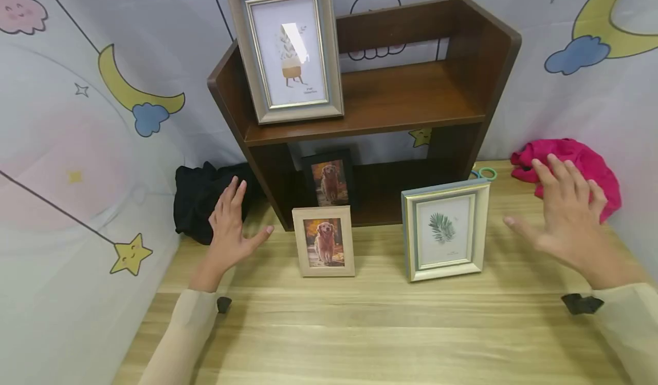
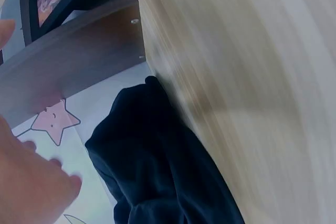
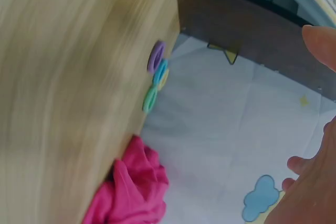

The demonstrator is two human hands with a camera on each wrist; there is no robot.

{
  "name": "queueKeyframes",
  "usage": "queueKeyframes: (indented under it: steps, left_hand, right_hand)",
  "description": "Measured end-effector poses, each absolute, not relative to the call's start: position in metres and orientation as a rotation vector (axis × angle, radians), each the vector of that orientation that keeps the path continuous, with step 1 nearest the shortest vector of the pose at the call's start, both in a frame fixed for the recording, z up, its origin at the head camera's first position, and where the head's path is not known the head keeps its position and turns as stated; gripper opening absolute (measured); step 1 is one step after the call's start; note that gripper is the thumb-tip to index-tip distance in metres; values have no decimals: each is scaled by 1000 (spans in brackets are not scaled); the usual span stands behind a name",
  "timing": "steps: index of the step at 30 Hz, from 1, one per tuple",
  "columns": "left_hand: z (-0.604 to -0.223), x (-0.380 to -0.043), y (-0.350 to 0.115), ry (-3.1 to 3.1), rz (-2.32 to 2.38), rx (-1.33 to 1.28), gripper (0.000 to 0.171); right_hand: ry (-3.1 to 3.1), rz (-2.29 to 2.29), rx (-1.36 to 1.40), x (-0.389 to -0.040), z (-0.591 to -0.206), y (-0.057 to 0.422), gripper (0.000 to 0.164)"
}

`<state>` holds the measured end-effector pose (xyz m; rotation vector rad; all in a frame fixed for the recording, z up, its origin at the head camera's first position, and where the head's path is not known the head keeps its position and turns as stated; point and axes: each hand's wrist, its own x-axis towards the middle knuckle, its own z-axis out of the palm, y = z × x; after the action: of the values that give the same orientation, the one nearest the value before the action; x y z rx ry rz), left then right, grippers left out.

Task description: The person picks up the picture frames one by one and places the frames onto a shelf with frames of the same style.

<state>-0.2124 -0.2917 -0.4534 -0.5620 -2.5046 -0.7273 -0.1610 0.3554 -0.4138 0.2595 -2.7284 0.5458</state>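
Note:
Both hands hover above the table, holding nothing. My left hand (image 1: 229,233) has its fingers spread beside the black cloth (image 1: 205,199), left of a light wooden frame (image 1: 299,248) with a dog picture. My right hand (image 1: 570,219) is spread in front of the pink cloth (image 1: 591,168), right of a cream and blue-grey frame (image 1: 446,275) with a leaf print. On the brown shelf's upper board leans a large beige frame (image 1: 336,71) with a potted-plant print. A black frame (image 1: 351,179) with a dog picture stands on the lower level.
The dark brown two-level shelf (image 1: 411,93) stands at the back of the wooden table (image 1: 360,333). Beside its right side lie several coloured rings, a green ring (image 3: 150,99) and a purple ring (image 3: 156,56) among them. A cartoon-printed curtain (image 1: 77,162) encloses the table's back and sides.

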Motion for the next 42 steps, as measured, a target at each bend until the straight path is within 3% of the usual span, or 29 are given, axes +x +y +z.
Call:
queueKeyframes:
  steps: [7,14,22,42]
  left_hand:
    - [-460,-219,-279,-2402,-883,-786,105]
    - [-463,-219,-269,-2425,-971,-727,110]
    - [-464,-220,-265,-2448,-990,-744,99]
    - [-469,-221,-264,-2593,-1020,-736,106]
  right_hand:
    - [-2642,891,345,-157,-428,347,108]
    - [-2529,1183,463,-154,-441,338,101]
    - [-2566,1391,499,-149,-444,330,79]
    - [-2243,1957,697,-151,-457,305,111]
